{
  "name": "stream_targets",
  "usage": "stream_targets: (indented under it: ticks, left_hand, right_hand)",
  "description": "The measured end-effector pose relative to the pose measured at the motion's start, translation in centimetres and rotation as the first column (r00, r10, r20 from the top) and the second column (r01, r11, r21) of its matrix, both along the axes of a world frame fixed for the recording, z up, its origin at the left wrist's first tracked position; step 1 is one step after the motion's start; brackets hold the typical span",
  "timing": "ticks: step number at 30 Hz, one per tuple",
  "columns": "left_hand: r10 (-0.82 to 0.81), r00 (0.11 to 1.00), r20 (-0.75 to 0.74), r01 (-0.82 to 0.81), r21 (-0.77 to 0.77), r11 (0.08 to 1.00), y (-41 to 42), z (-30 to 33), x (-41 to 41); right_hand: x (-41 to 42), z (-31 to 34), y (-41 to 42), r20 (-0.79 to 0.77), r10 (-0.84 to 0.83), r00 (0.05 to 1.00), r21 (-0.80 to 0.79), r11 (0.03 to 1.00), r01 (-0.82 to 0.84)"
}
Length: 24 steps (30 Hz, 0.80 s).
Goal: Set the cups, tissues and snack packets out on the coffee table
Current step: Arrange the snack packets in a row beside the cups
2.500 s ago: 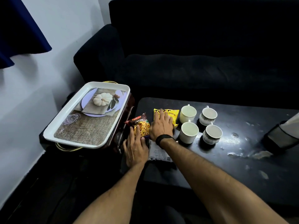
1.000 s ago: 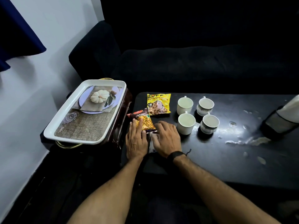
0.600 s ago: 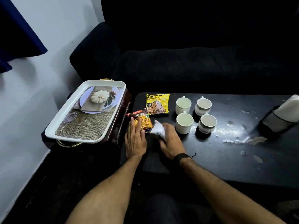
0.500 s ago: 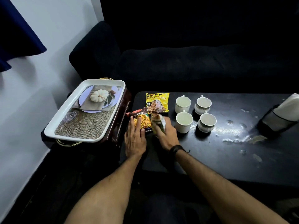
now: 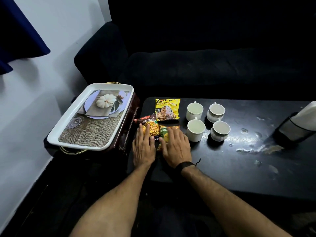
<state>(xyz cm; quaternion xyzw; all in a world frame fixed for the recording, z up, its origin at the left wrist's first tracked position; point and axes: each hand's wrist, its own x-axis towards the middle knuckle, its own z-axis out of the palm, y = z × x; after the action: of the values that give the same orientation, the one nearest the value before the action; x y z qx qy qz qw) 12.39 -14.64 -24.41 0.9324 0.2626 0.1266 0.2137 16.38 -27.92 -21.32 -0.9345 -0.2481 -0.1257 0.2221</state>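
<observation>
Three snack packets lie at the left end of the black coffee table (image 5: 239, 168). The yellow packet (image 5: 167, 109) is farthest back. My left hand (image 5: 143, 147) lies flat on the red-and-orange mixture packet (image 5: 150, 125). Beside it, my right hand (image 5: 176, 146) presses flat on a green-and-yellow packet (image 5: 164, 131), which is mostly hidden under the palm. Several white cups (image 5: 195, 130) stand in a block just right of the packets. White tissues in a dark mesh holder (image 5: 297, 124) stand at the table's right edge.
A white tray (image 5: 89, 117) with a printed pumpkin picture rests on a dark stand left of the table. A black sofa (image 5: 205, 57) runs along the far side. The tabletop shows worn, scuffed patches at the right.
My right hand left the yellow packet, picked up a white-backed packet near the table's front edge, turned it over and laid it flat beside the mixture packet. My left hand stayed put.
</observation>
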Motion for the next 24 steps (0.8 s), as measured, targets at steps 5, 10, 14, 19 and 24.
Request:
stream_targets:
  ticks: [5,10,14,19,24]
  left_hand:
    - [0.016,0.999,0.034,-0.017,0.031,0.999,-0.5,0.2,-0.2]
    - [-0.002,1.0,0.026,-0.002,0.164,0.987,0.4,0.1,0.9]
    - [0.057,0.998,0.03,-0.062,0.203,0.977,1.0,0.6,3.2]
    - [0.033,0.999,-0.018,-0.032,0.094,0.995,1.3,-0.1,4.2]
    - [-0.109,0.994,0.021,0.107,0.097,0.99,1.7,-0.3,2.5]
  right_hand:
    - [-0.3,-3.0,-1.0,-0.16,0.051,0.986,-0.109,0.992,-0.069]
    - [0.1,-3.2,-0.7,-0.141,0.008,0.99,-0.133,0.991,-0.027]
    - [-0.1,-3.3,-0.8,-0.109,-0.018,0.994,-0.124,0.992,0.004]
    - [0.1,-3.3,-0.7,-0.13,-0.007,0.992,-0.115,0.993,-0.008]
    - [0.0,-3.0,-0.8,-0.167,0.0,0.986,-0.089,0.996,-0.016]
